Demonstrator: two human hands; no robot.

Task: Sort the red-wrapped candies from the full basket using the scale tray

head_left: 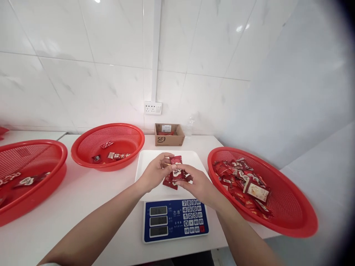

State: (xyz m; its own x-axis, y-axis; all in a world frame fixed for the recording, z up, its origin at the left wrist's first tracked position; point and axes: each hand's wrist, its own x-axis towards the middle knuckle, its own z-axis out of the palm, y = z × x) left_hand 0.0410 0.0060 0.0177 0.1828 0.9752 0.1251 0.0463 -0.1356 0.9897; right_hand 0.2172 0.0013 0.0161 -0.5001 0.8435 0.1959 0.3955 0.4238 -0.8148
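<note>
Over the white pan of a digital weighing scale (144,166), both my hands hold several red snack packets (178,170) with pale printing. My left hand (159,170) grips them from the left, thumb across the front. From the right, my right hand (196,181) pinches the same packets between thumb and fingers. Parts of the packets are hidden behind my fingers. The scale's blue keypad panel (175,221) faces me, with three small displays on its left side.
A red basket (298,210) heaped with similar packets stands at right. Two more red baskets, one behind (83,144) and one at the left edge (52,192), hold a few packets. A small cardboard box (173,140) sits by the tiled wall, below a socket (152,108).
</note>
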